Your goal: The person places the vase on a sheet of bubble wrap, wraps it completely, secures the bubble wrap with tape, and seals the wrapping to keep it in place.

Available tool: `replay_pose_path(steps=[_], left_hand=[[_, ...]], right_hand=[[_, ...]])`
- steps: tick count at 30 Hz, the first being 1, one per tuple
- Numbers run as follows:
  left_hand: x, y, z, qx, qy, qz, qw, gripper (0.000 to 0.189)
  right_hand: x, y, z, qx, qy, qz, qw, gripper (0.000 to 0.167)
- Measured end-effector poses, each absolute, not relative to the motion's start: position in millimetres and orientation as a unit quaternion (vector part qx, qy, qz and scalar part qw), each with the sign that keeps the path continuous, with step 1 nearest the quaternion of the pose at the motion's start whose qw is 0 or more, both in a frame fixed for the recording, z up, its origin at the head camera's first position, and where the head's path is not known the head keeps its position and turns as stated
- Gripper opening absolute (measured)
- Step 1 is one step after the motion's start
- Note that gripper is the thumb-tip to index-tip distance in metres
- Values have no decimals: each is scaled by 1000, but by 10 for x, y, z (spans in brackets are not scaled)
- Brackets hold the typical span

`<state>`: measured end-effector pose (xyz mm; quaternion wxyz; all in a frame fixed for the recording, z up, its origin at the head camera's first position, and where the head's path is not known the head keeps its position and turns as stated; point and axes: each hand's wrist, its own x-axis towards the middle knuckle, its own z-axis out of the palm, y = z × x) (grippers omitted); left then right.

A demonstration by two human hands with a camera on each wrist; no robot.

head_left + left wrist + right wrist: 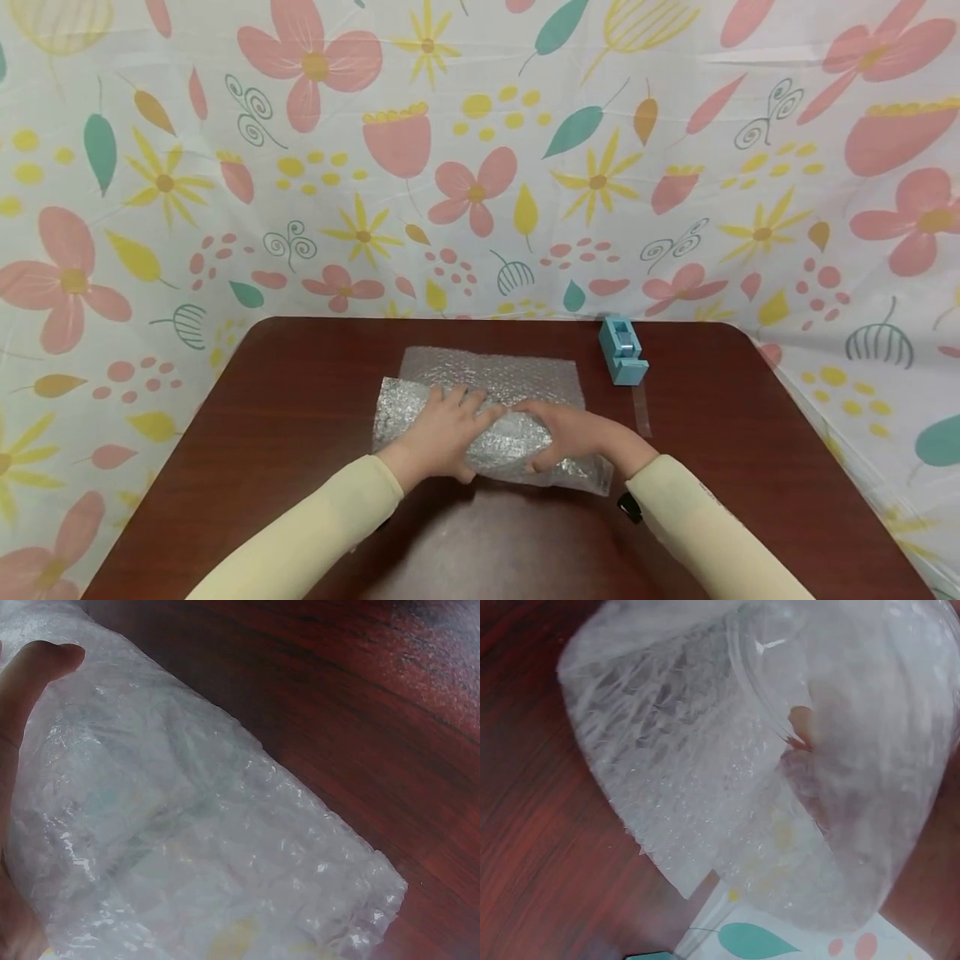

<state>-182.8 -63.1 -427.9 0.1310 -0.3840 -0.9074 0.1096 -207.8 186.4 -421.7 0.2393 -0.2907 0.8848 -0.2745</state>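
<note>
A sheet of clear bubble wrap (525, 375) lies on the table, its near part folded over into a loose roll (401, 400). My left hand (442, 433) rests on top of the roll, fingers spread. At the roll's right part, my right hand (573, 433) curves round it, thumb on the near side and fingers on the far side. A clear rounded rim (742, 667) shows inside the wrap in the right wrist view; the rest of that object is hidden. A fingertip (801, 726) appears beside it. The left wrist view shows crinkled bubble wrap (187, 802) beside my hand.
A light-blue tape dispenser (622, 350) stands at the back right of the dark wooden table (300, 358). A clear strip (641, 412) lies just in front of it. Behind the table hangs a flower-patterned cloth (465, 250).
</note>
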Motion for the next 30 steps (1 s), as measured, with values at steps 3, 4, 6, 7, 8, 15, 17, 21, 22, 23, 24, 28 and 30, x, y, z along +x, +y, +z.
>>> replay_pose_path(steps=[3,4,6,7,8,15,17,21,22,23,24,28,30], left_hand=[[-1819,-632,-4276,-383,-909,104,127,103],[-1813,-631,-4279,-382,-910,103,126,103],[-1801,-634,-4289,-379,-910,104,131,104],[-1794,-639,-4296,-377,-910,107,133,104],[-1787,-643,-4299,-375,-911,110,134,105],[-1756,-654,-4312,-360,-912,137,139,104],[-1752,-637,-4316,-359,-911,143,141,105],[-1743,-623,-4321,-356,-912,147,144,106],[-1742,-623,-4320,-354,-912,147,144,107],[-1739,-626,-4318,-353,-913,147,143,107],[-1737,-629,-4315,-352,-913,146,143,107],[-1745,-652,-4319,-352,-914,144,143,106],[-1751,-671,-4326,-356,-913,141,141,106]], right_hand=[[-2087,1863,-4208,-283,885,-275,248,94],[-2089,1863,-4205,-279,885,-276,250,95],[-2092,1857,-4199,-272,888,-273,251,94],[-2093,1850,-4198,-270,888,-274,251,93],[-2093,1842,-4197,-268,890,-274,248,90],[-2064,1801,-4227,-203,923,-268,185,63],[-2022,1811,-4224,-200,938,-244,143,61],[-1871,1814,-4208,-228,954,-192,35,63],[-1825,1811,-4215,-243,954,-178,8,67],[-1779,1808,-4227,-258,952,-164,-13,71],[-1734,1803,-4243,-274,949,-152,-31,77],[-1627,1783,-4346,-323,938,-104,-76,102],[-1618,1776,-4396,-337,933,-93,-85,107]])
